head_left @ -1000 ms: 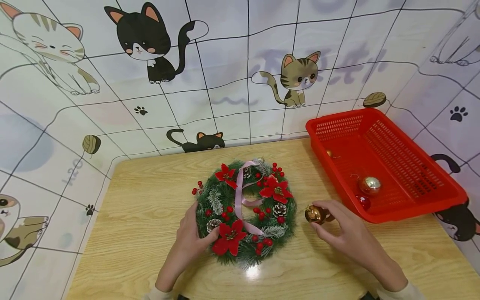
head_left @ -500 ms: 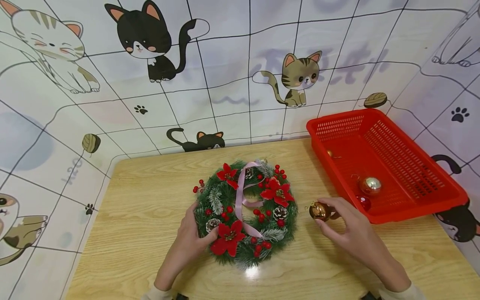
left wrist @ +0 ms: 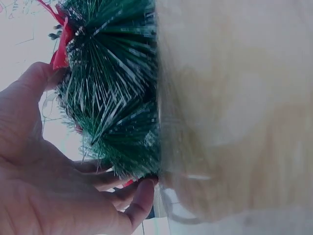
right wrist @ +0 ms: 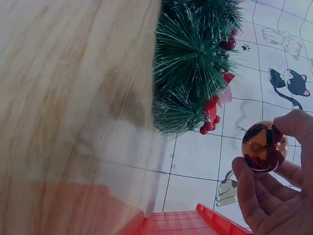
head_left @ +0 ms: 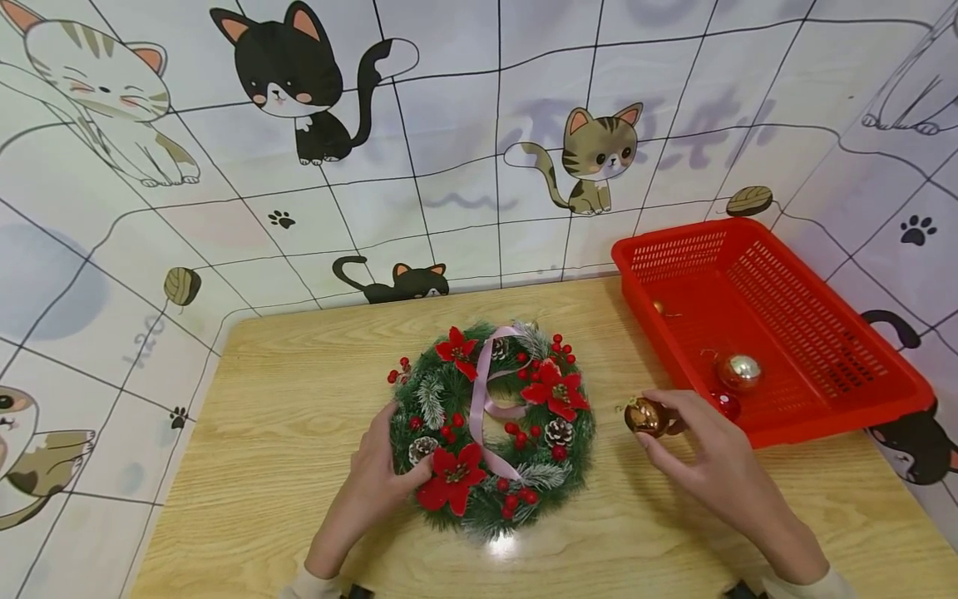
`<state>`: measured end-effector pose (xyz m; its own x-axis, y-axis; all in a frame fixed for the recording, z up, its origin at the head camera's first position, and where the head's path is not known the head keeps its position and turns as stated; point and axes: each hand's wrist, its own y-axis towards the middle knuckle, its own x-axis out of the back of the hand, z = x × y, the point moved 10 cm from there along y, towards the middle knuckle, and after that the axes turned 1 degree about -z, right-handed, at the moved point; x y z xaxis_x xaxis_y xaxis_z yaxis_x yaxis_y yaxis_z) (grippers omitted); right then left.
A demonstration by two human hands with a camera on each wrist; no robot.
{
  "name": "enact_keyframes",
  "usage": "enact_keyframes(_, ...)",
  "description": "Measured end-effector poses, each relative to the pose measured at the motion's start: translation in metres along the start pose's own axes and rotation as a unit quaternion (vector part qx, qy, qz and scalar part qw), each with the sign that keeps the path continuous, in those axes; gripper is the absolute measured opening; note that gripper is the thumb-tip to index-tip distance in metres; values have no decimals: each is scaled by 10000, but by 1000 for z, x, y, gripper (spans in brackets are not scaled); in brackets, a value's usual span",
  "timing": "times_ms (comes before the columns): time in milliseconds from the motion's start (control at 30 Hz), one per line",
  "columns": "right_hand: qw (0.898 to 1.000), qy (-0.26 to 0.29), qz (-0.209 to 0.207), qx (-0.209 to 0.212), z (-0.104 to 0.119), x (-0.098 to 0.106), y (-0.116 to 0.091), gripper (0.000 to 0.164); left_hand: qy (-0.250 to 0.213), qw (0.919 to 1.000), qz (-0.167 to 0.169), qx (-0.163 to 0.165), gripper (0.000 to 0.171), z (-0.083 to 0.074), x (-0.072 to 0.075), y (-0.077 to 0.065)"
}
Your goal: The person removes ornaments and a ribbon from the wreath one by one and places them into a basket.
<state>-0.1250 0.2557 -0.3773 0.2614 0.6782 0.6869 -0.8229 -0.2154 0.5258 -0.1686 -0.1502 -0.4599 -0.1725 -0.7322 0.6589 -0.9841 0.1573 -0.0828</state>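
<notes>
A green Christmas wreath (head_left: pixel 479 507) lies on the table, dressed with red poinsettias (head_left: pixel 451 478), pine cones, red berries and a pink ribbon (head_left: pixel 479 399). My left hand (head_left: pixel 385 470) grips its left side, thumb over the top near a pine cone and fingers around the outer edge. In the left wrist view, the wreath's needles (left wrist: pixel 112 98) sit between thumb and fingers. To the right of the wreath, my right hand (head_left: pixel 707 441) pinches a shiny copper Christmas ball (head_left: pixel 645 416) between thumb and fingers, its cap facing the wreath. The right wrist view shows the ball (right wrist: pixel 264 147) apart from the wreath.
A red plastic basket (head_left: pixel 838 424) stands at the right, just beyond my right hand. Inside lie a silvery ball (head_left: pixel 739 371), a red ball (head_left: pixel 724 405) and a small gold ball (head_left: pixel 658 307). A cat-patterned wall covering (head_left: pixel 464 241) rises behind the wooden table (head_left: pixel 277 416).
My right hand has moved a little to the right with the copper ball. The wreath has turned slightly clockwise under my left hand, which stays at its left side.
</notes>
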Motion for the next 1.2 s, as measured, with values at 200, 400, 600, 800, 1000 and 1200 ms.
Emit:
enact_keyframes(200, 9999, -72, -122, 44, 2, 7, 1, 67, 59, 9999, 99, -91, 102, 2, 0, 3)
enact_keyframes(400, 9997, 5, -253, 25, 1, 11, 5, 68, 102, 9997, 37, -209, 98, 4, 6, 4)
enact_keyframes(600, 9996, 16, -222, -181, -6, 18, 4, 66, 31, 9996, 66, -270, 100, 2, 7, 6)
enact_keyframes(800, 9996, -16, -152, -241, -12, 17, 5, 66, -113, 9997, -143, -135, 105, -1, 10, 0)
enact_keyframes(1000, 9995, -78, -135, -288, -14, 17, 6, 65, -284, 9981, -518, -176, 105, -14, 17, -9)
enact_keyframes(1200, 9994, -92, -176, -278, -14, 19, 7, 65, -79, 9973, -571, -450, 116, -28, 6, -14)
